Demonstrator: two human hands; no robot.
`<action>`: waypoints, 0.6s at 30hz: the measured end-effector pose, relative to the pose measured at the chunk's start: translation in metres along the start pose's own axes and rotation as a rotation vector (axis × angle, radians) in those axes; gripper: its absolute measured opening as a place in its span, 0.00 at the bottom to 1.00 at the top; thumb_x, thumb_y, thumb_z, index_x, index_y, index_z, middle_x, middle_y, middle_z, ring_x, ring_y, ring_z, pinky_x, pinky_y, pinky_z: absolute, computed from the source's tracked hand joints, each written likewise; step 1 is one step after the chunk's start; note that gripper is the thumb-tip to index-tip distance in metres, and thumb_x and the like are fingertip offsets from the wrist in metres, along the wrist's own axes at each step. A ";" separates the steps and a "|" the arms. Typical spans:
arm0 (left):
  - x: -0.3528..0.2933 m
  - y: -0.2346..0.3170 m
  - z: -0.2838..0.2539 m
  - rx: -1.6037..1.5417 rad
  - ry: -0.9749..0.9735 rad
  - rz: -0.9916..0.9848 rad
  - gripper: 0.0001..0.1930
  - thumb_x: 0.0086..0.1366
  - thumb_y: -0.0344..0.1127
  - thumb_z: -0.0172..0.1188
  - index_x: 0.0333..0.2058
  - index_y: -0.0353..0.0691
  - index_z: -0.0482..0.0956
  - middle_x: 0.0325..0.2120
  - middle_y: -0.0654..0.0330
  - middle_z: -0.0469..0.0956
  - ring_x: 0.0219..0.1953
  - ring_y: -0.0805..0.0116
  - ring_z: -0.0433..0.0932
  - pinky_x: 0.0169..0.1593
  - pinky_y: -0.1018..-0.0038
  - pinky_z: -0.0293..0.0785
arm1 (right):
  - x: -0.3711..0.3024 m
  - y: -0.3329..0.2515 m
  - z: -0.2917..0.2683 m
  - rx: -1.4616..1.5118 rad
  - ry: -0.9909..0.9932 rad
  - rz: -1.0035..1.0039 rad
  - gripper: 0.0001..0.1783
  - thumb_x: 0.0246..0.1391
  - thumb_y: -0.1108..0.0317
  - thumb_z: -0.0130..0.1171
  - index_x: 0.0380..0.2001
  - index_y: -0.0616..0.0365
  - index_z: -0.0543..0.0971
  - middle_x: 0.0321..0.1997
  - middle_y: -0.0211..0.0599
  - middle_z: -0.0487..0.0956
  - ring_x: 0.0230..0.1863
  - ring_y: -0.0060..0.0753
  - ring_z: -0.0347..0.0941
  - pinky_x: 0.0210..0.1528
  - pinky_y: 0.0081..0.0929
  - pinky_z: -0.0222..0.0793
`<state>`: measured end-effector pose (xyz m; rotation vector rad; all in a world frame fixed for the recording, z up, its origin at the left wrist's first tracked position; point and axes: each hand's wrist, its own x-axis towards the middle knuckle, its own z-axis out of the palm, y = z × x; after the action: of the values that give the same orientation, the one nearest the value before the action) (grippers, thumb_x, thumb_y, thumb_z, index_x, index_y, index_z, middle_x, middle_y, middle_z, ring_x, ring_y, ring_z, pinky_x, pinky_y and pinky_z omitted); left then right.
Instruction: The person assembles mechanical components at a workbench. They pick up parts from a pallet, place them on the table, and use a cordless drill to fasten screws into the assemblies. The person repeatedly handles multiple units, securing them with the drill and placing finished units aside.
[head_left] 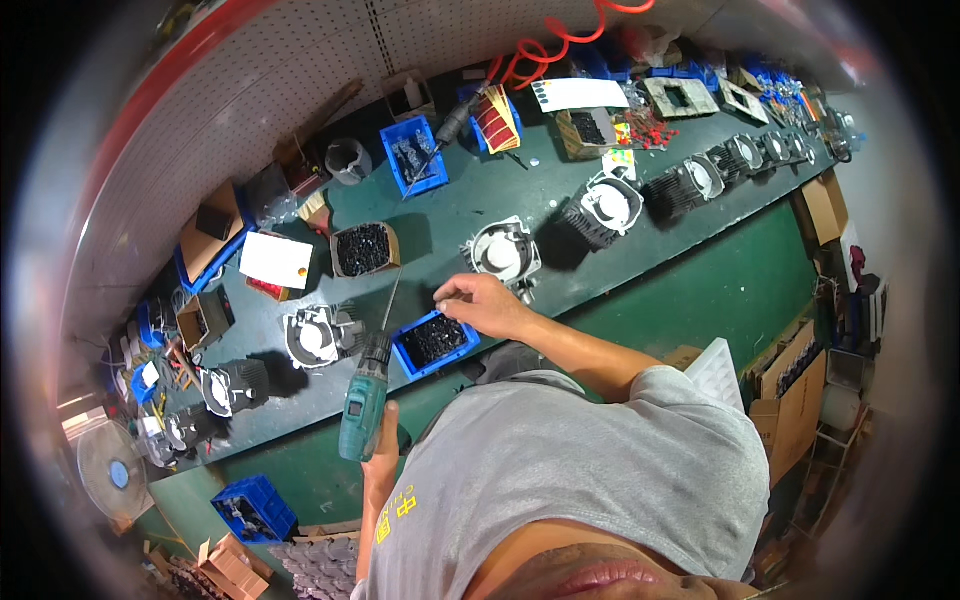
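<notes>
My left hand (387, 436) is wrapped round the grip of a green cordless drill (363, 408). Its long thin bit (394, 298) points away from me over the bench. My right hand (483, 304) hovers just above a small blue bin (404, 361) of black screw-like pieces (436, 338), its thumb and fingertips pinched together. Whatever the pinch holds is too small to make out. Beyond that hand stands a finned dark housing with a white round inside (500, 252). Left of the drill, a similar housing (318, 335) lies tilted.
More finned housings (606, 208) line the green bench (460, 190) on both sides. A cardboard box of black pieces (364, 249) and a blue bin of small parts (414, 157) sit farther back. A red coiled hose (540, 52) hangs above. A fan (110, 470) stands at the far left.
</notes>
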<state>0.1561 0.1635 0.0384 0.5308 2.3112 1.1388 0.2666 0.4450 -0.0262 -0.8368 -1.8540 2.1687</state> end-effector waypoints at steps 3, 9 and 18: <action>-0.010 -0.006 0.002 -0.033 -0.042 -0.006 0.16 0.67 0.41 0.69 0.47 0.37 0.82 0.38 0.61 0.81 0.40 0.69 0.76 0.47 0.67 0.74 | -0.035 0.002 0.004 0.011 0.038 0.012 0.13 0.60 0.69 0.64 0.44 0.66 0.83 0.34 0.32 0.82 0.35 0.18 0.75 0.38 0.23 0.74; -0.020 -0.048 0.017 -0.154 -0.084 0.138 0.18 0.67 0.39 0.69 0.51 0.37 0.81 0.43 0.59 0.82 0.44 0.68 0.77 0.50 0.67 0.74 | -0.106 -0.004 -0.004 -0.073 0.143 0.023 0.12 0.61 0.69 0.63 0.45 0.65 0.83 0.35 0.31 0.83 0.36 0.18 0.76 0.39 0.22 0.74; -0.029 -0.036 0.053 -0.221 -0.206 0.190 0.15 0.65 0.34 0.70 0.49 0.37 0.82 0.40 0.63 0.81 0.42 0.70 0.77 0.50 0.68 0.75 | -0.174 0.004 -0.032 -0.026 0.317 0.033 0.13 0.61 0.68 0.63 0.45 0.66 0.82 0.32 0.29 0.81 0.32 0.18 0.74 0.36 0.22 0.73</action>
<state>0.2067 0.1595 -0.0106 0.7565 1.9632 1.3405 0.4280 0.3901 0.0202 -1.1478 -1.7234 1.8983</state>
